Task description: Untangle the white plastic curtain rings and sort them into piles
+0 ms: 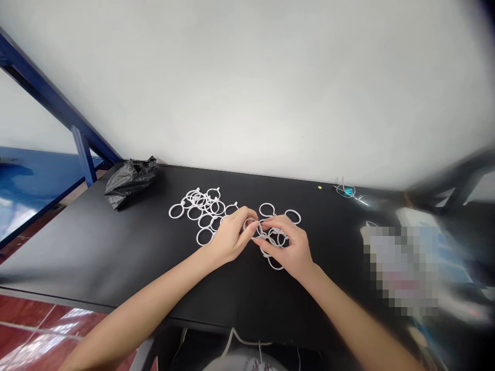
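Between both hands a white ring [245,224] is raised over the black table. My left hand [235,233] pinches its left side between thumb and fingers. My right hand [291,243] has thumb and fingertips closed at the ring's right side, where a small tab seems to be. A loose pile of similar white rings [201,201], some with small knobs, lies left of my left hand. More white rings [276,263] lie under and around my right hand, partly hidden by it. One ring [293,216] rests just beyond it.
A crumpled black plastic bag [131,180] sits at the table's back left, near a blue metal frame [83,152]. Eyeglasses [345,190] lie at the back right. Blurred packages [402,268] stand at the right. A white wall rises behind the black table [127,257].
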A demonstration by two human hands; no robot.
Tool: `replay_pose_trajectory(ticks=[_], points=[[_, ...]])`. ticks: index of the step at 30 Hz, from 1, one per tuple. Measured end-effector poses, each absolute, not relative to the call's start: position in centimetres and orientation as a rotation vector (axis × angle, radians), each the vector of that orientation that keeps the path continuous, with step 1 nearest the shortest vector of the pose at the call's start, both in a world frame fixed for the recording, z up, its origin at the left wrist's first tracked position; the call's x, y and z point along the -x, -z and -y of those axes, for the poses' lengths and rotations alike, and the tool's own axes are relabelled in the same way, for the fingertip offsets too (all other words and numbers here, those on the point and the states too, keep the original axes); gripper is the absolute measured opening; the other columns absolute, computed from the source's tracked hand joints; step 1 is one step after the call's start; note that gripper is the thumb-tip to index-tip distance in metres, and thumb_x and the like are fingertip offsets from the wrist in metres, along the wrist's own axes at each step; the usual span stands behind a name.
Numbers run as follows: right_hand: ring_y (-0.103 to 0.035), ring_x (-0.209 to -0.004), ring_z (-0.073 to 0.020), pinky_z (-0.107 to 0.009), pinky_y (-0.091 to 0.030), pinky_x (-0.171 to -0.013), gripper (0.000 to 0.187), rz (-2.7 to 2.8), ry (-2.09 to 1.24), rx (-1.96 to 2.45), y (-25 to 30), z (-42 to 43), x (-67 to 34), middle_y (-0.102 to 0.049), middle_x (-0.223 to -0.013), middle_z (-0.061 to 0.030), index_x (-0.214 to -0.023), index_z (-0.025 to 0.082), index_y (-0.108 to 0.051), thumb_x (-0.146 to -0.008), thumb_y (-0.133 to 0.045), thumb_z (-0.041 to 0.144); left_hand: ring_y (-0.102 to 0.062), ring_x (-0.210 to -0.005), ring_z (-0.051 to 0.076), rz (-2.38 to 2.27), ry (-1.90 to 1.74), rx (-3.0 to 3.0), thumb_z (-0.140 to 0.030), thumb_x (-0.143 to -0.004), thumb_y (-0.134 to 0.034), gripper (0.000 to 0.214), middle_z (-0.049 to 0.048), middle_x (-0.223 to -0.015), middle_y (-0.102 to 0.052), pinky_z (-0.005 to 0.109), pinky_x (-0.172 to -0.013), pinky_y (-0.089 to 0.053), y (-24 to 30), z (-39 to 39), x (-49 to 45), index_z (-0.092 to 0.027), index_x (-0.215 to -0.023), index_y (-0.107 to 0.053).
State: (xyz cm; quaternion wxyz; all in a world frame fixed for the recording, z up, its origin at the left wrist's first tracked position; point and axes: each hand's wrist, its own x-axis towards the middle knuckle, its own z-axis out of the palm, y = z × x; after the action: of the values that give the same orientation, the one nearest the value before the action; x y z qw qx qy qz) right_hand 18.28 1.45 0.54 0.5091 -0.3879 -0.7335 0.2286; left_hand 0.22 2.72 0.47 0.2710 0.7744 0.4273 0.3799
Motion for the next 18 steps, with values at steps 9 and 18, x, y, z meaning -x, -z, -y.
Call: replay_pose_trajectory(ticks=[9,18], points=[[-0.073,-0.076,-0.0196,-0.033,-0.061,-0.076,0.012,1.664,-0.916,0.997,0.20,-1.04,-18.09,-0.076,-0.083,-0.0033,-0.089,0.021,-0.072,-0.077,-0.076,0.023,-0.053,-0.070,0.014,-1.111,-1.185,-2.120,-0.034,-0.100,-0.036,0.024,0.0020,-0.082,-0.056,0.026,-0.066,-0.044,0.05,-2.51,0.25,-0.018,-0.100,-0.054],[-0.070,-0.072,-0.0182,-0.032,-0.062,-0.069,0.005,1.438,-1.011,0.893,0.23,-0.82,-17.36,-0.073,-0.077,-0.0031,-0.081,0.022,-0.075,-0.078,-0.075,0.019,-0.057,-0.074,0.014,-1.103,-1.310,-2.038,-0.028,-0.102,-0.029,0.026,0.0044,-0.084,-0.059,0.028,-0.070,-0.046,0.41,-2.07,-0.15,-0.017,-0.106,-0.052]])
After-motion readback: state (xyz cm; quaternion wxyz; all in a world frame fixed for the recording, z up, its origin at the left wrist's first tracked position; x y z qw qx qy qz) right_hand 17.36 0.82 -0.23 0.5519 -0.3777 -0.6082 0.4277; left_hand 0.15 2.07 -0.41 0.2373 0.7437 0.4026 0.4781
